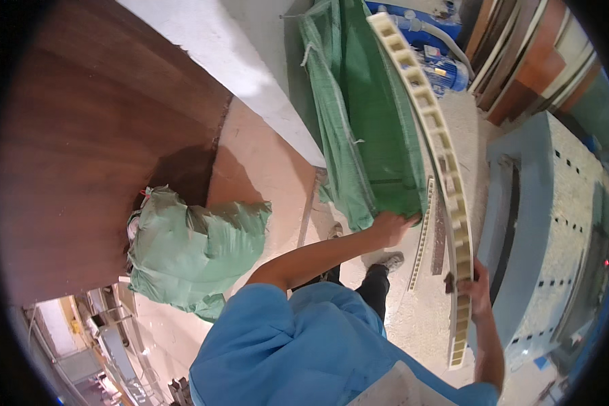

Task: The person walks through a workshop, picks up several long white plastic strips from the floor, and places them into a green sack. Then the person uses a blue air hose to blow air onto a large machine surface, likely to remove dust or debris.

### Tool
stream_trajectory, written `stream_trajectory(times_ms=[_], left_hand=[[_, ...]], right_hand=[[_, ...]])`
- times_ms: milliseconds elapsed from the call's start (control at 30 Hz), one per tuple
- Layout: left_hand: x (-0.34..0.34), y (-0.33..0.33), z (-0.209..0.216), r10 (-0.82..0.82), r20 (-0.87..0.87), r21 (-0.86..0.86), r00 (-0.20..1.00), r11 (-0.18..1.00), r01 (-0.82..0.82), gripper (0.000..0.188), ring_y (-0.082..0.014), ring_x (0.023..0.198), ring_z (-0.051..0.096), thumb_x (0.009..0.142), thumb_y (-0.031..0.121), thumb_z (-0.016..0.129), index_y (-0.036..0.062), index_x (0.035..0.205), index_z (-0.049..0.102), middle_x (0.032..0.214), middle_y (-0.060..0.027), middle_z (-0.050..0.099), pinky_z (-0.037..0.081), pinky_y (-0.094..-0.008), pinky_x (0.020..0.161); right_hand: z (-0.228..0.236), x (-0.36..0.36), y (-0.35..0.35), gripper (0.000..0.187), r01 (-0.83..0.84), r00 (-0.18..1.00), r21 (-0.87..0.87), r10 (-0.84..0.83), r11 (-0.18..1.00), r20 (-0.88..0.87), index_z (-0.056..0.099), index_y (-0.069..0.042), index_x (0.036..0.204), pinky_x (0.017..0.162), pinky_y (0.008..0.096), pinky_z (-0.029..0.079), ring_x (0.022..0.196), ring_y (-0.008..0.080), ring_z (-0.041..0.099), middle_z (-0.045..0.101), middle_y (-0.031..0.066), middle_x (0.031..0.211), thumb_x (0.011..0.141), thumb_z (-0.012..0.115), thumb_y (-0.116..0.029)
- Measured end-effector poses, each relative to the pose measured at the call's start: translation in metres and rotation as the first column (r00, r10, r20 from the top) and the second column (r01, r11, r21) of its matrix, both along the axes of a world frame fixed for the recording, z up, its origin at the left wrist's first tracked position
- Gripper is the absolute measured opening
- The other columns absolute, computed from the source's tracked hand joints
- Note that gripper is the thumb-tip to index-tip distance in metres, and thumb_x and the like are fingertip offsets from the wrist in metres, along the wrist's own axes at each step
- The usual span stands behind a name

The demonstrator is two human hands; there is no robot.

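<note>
My left hand (391, 229) is closed on the near rim of a big green woven sack (348, 145), whose open mouth faces me. In my right hand (479, 291) is a long cream strip of hollow-core panel (445, 149), with a row of square cells along its edge. The fingers wrap round its near part. The strip's far end rises beside the right side of the sack. Below it, a thinner cream strip (421, 237) and a brown strip (439, 237) lie on the floor.
A crumpled, filled green sack (196, 250) sits at left by a large brown panel (101, 155). At right stands a pale blue machine (521, 223) with a perforated top. Beyond are a blue motor (446, 74) and leaning boards (528, 54). A white wall (250, 68) edges the sack.
</note>
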State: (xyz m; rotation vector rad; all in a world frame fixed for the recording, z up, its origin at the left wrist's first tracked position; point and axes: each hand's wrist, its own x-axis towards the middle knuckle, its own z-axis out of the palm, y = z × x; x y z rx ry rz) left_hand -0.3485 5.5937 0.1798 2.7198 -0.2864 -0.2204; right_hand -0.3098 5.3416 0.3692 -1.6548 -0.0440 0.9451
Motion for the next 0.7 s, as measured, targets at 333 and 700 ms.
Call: stream_trajectory(times_ms=[333, 700], left_hand=[[-0.021, -0.044, 0.048, -0.199, 0.294, -0.091, 0.935, 0.968, 0.235, 0.039, -0.0286, 0.074, 0.065, 0.073, 0.025, 0.065, 0.0022, 0.104, 0.06, 0.081, -0.0125, 0.065, 0.049, -0.043, 0.063], [-0.063, -0.023, 0.095, -0.038, 0.33, -0.314, 0.943, 0.938, 0.147, 0.065, -0.0319, 0.068, 0.064, 0.077, 0.018, 0.06, -0.0088, 0.134, 0.046, 0.079, -0.0178, 0.066, 0.05, -0.0443, 0.064]], right_hand=[[0.048, 0.058, 0.151, 0.042, -0.199, 0.945, -0.004, 0.191, 0.98, -0.267, 0.061, -0.005, 0.102, 0.063, 0.0338, 0.054, 0.068, 0.0215, 0.065, 0.064, 0.0116, 0.082, 0.087, 0.058, -0.043], [-0.123, 0.185, 0.352, 0.052, -0.219, 0.97, 0.021, 0.22, 0.976, -0.105, 0.059, -0.009, 0.115, 0.079, 0.037, 0.05, 0.09, 0.024, 0.059, 0.061, 0.0102, 0.101, 0.083, 0.061, -0.05]])
